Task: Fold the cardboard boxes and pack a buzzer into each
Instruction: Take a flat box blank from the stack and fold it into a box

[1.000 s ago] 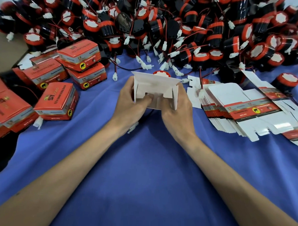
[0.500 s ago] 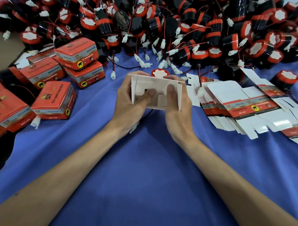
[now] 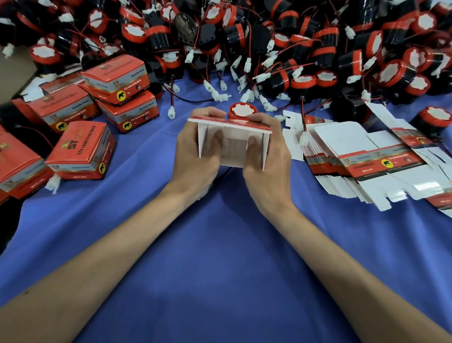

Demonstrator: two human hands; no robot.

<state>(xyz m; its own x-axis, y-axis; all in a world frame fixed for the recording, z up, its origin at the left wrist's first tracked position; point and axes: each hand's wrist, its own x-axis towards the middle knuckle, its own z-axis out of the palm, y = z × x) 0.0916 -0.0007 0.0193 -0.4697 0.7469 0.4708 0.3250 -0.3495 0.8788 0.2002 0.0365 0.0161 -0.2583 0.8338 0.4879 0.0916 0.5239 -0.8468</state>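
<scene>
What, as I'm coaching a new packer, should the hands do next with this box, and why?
Probably free the right hand and reach for the buzzer just behind the cardboard box: the left hand grips it too, its open end faces the camera, flaps spread, nothing visible inside.

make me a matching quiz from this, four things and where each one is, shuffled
1. half-folded box
2. flat box blanks
3. finished boxes
4. buzzer pile

a. heaped at the blue cloth's far side
b. gripped by left hand and right hand
c. stacked on the person's left
d. fanned out on the person's right

Pairs: 1-b, 2-d, 3-c, 4-a
</scene>
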